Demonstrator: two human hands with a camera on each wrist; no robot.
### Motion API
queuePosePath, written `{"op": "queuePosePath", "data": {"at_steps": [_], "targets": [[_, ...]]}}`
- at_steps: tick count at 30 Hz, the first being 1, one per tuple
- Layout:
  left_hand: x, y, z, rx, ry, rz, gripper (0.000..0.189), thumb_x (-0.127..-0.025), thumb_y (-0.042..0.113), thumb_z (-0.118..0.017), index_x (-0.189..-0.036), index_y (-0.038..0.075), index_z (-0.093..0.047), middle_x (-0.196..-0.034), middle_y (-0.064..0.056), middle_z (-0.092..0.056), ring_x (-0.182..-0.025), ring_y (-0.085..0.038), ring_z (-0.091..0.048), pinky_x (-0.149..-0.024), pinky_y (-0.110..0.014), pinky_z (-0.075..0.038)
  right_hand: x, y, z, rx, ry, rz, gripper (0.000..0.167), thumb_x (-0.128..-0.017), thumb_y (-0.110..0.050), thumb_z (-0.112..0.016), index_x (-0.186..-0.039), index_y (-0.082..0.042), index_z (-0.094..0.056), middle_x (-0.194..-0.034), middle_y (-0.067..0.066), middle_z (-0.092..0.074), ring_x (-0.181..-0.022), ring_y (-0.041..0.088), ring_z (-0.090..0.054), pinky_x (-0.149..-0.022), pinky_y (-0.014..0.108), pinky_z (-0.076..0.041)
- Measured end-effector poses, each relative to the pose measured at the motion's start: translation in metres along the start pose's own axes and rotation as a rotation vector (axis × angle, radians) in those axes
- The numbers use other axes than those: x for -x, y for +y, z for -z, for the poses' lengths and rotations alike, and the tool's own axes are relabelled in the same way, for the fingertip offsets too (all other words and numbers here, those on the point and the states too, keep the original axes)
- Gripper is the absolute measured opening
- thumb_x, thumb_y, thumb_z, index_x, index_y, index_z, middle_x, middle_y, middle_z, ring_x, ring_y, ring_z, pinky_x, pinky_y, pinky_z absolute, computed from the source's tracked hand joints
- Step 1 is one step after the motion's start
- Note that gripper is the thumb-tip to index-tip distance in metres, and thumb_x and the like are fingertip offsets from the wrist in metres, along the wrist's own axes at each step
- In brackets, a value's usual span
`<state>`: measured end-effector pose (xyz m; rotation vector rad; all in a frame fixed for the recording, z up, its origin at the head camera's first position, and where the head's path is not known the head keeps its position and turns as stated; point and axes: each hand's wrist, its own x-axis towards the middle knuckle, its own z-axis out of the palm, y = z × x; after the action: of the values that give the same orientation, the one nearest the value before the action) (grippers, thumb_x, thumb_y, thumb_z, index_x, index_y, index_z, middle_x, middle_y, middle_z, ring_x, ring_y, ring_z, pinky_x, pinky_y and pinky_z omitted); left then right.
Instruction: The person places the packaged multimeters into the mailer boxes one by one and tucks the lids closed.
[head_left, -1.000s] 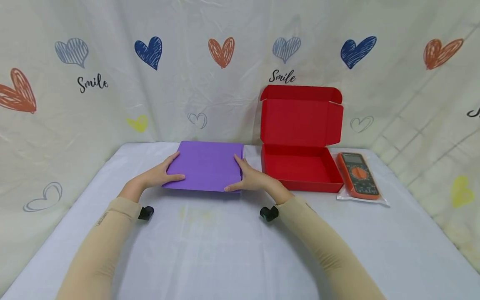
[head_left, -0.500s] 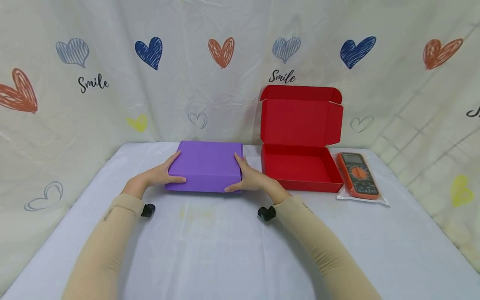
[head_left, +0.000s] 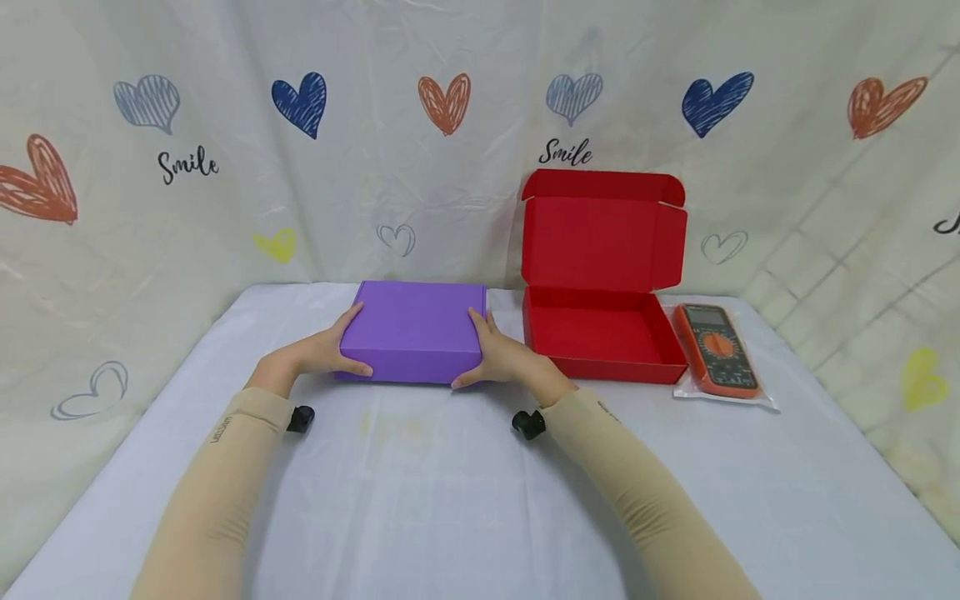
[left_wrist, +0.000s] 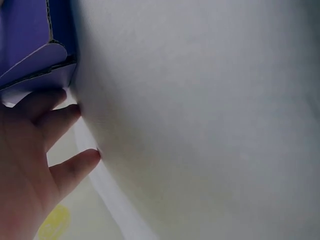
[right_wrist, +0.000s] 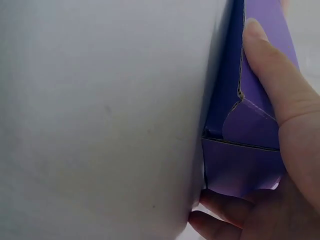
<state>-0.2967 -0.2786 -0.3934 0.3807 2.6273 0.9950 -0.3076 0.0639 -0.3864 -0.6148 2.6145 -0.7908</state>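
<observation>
A purple cardboard box (head_left: 412, 318) lies on the table with its lid down and the front flap folded over the front. My left hand (head_left: 322, 348) grips its left end, thumb across the front flap and fingers along the side. At the other end my right hand (head_left: 506, 352) does the same, thumb low on the front flap. In the right wrist view, the thumb (right_wrist: 272, 67) presses on the flap, and a rounded cardboard ear (right_wrist: 250, 120) shows at the box's end. The left wrist view shows the fingers (left_wrist: 75, 170) spread near the box's corner.
To the right stands a red cardboard box (head_left: 603, 333), its lid raised and nothing inside. Beside it lies an orange and black multimeter (head_left: 718, 350) in a clear plastic bag. A white cloth covers the table (head_left: 420, 508); a curtain (head_left: 337, 192) printed with hearts hangs behind.
The purple box's front flap has turned from nearly level with the lid down over the front. Both hands have stayed at the ends, shifting slightly. The red box and multimeter have not moved.
</observation>
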Motion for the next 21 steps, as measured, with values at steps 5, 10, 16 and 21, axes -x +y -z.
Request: {"op": "queuePosePath", "data": {"at_steps": [5,10,16,21], "targets": [[0.003,0.003,0.0,-0.006,0.0,0.004,0.127,-0.085,0.04,-0.085,-0.164,0.018,0.013,-0.163,-0.037,-0.008,-0.146,-0.052,-0.022,-0.118,-0.066,-0.016,0.0,0.0,-0.002,0.027,0.026,-0.012,0.128,-0.082,-0.044,-0.086,-0.165,-0.016,0.006,-0.17,0.019,0.005,-0.15,0.042,-0.026,-0.115,0.055,-0.035],[0.006,0.008,-0.001,-0.02,-0.002,0.023,0.125,-0.087,0.037,-0.083,-0.163,0.015,0.013,-0.163,-0.037,-0.008,-0.147,-0.053,-0.019,-0.118,-0.066,-0.015,-0.001,-0.002,-0.002,0.08,0.076,-0.005,0.124,-0.08,-0.041,-0.089,-0.166,-0.014,-0.003,-0.17,0.021,-0.001,-0.147,0.044,-0.032,-0.114,0.055,-0.036],[0.012,0.013,-0.001,-0.031,-0.016,0.047,0.123,-0.089,0.038,-0.081,-0.163,0.014,0.014,-0.163,-0.037,-0.008,-0.148,-0.052,-0.018,-0.118,-0.065,-0.014,0.0,-0.002,0.002,0.065,0.068,-0.004,0.123,-0.081,-0.039,-0.089,-0.166,-0.014,-0.004,-0.17,0.019,-0.003,-0.148,0.042,-0.03,-0.115,0.056,-0.034],[0.024,0.015,-0.002,-0.019,-0.055,0.045,0.124,-0.089,0.036,-0.081,-0.162,0.01,0.016,-0.162,-0.039,-0.005,-0.148,-0.053,-0.016,-0.118,-0.066,-0.013,0.003,0.0,0.005,0.031,0.036,0.015,0.122,-0.081,-0.035,-0.089,-0.166,-0.014,-0.003,-0.17,0.017,-0.009,-0.148,0.038,-0.032,-0.116,0.053,-0.034]]}}
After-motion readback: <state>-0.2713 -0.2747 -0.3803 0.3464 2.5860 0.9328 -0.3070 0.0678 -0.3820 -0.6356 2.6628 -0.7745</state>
